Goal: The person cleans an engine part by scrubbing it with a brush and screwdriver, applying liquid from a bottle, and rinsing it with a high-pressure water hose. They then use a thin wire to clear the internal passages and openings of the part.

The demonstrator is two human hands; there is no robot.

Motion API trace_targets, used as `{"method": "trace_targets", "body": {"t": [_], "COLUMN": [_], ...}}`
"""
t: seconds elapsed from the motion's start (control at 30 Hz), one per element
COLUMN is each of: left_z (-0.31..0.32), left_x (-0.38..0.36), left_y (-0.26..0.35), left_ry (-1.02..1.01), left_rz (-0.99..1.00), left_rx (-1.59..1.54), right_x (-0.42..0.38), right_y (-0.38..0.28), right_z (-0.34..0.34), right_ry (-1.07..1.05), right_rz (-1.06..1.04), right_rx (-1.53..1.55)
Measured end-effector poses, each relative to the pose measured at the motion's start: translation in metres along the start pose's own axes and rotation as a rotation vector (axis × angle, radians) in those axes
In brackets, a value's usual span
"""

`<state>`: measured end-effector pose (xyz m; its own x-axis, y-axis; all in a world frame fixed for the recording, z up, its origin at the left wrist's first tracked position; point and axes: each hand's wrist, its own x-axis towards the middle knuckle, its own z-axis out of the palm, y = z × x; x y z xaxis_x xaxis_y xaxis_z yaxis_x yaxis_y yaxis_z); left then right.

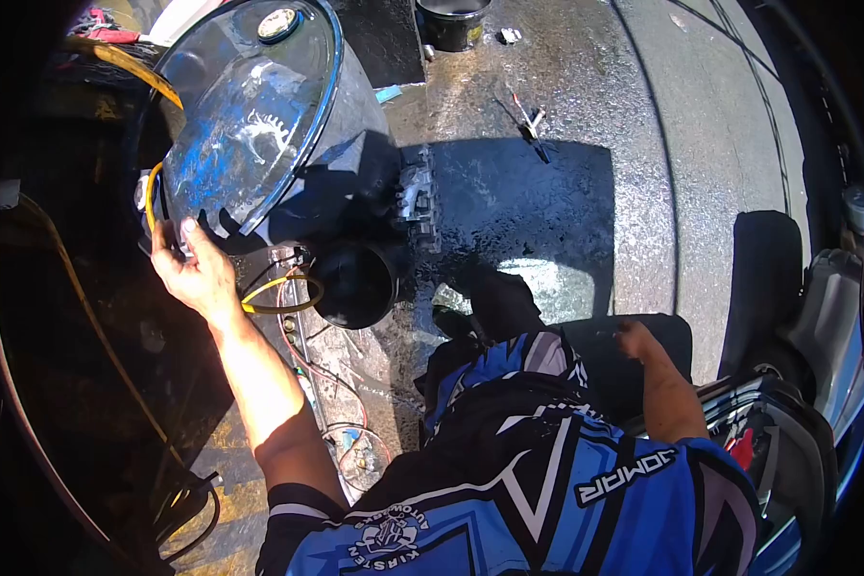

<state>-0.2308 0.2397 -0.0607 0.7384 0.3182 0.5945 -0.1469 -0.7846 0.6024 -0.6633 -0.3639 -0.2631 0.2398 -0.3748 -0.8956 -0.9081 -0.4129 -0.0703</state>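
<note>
Left hand (194,274) is resting at the lower rim of the steel drum (250,115), which is standing on wet pavement (566,192); fingers spread, gripping nothing. Right hand (636,338) fingers: cannot tell. Drum likely heavy, rigid, slick; rim is offering best hold.

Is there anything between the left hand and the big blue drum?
Nothing visible. The left hand already rests at the lower rim of the blue drum, fingers on its edge. A yellow hose runs close beside the hand, not between them.
</note>
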Motion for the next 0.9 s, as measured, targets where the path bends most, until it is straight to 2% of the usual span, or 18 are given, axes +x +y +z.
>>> {"method": "trace_targets", "body": {"t": [0.03, 0.07, 0.13, 0.17, 0.2, 0.3, 0.4, 0.47, 0.57, 0.63, 0.67, 0.77, 0.83, 0.87, 0.9], "left_z": [0.012, 0.027, 0.065, 0.097, 0.126, 0.223, 0.315, 0.373, 0.425, 0.456, 0.462, 0.479, 0.487, 0.493, 0.495], "left_x": [-0.038, -0.071, -0.133, -0.169, -0.196, -0.274, -0.333, -0.402, -0.405, -0.398, -0.427, -0.447, -0.465, -0.468, -0.473], "left_y": [0.011, 0.011, 0.05, 0.031, 0.032, 0.006, -0.047, -0.137, -0.16, -0.162, -0.201, -0.226, -0.255, -0.26, -0.26], "left_ry": [-0.019, -0.116, -0.422, -0.584, -0.72, -1.016, -1.136, -1.067, -0.832, -0.457, -0.452, -0.234, -0.006, 0.125, 0.134], "left_rz": [-0.034, 0.165, -0.047, -0.111, -0.185, -0.303, -0.277, -0.757, -1.354, -1.838, -1.834, -1.953, -1.896, -1.898, -1.909], "left_rx": [-0.216, -0.186, -0.226, -0.232, -0.184, 0.032, 0.298, 0.206, 0.187, -0.021, -0.03, -0.193, -0.63, -0.591, -0.614], "right_x": [0.002, 0.009, 0.032, 0.05, 0.071, 0.092, 0.187, 0.227, 0.277, 0.29, 0.302, 0.33, 0.343, 0.35, 0.35], "right_y": [-0.005, -0.013, -0.029, -0.038, -0.042, -0.122, -0.144, -0.161, -0.157, -0.153, -0.14, -0.101, -0.084, -0.081, -0.085], "right_z": [-0.006, -0.017, -0.042, -0.053, -0.066, -0.126, -0.17, -0.202, -0.245, -0.262, -0.269, -0.283, -0.284, -0.285, -0.281], "right_ry": [-0.044, -0.021, 0.055, 0.092, 0.097, -0.068, -0.092, -0.09, -0.016, -0.014, -0.021, -0.054, -0.047, -0.065, -0.087], "right_rz": [0.107, 0.059, -0.121, -0.215, -0.308, -0.218, -0.318, -0.289, -0.2, -0.104, -0.087, 0.032, 0.061, 0.052, 0.046], "right_rx": [0.083, -0.002, -0.093, -0.133, -0.071, 0.046, -0.085, -0.117, -0.038, 0.115, 0.09, -0.017, -0.131, -0.128, -0.124]}}
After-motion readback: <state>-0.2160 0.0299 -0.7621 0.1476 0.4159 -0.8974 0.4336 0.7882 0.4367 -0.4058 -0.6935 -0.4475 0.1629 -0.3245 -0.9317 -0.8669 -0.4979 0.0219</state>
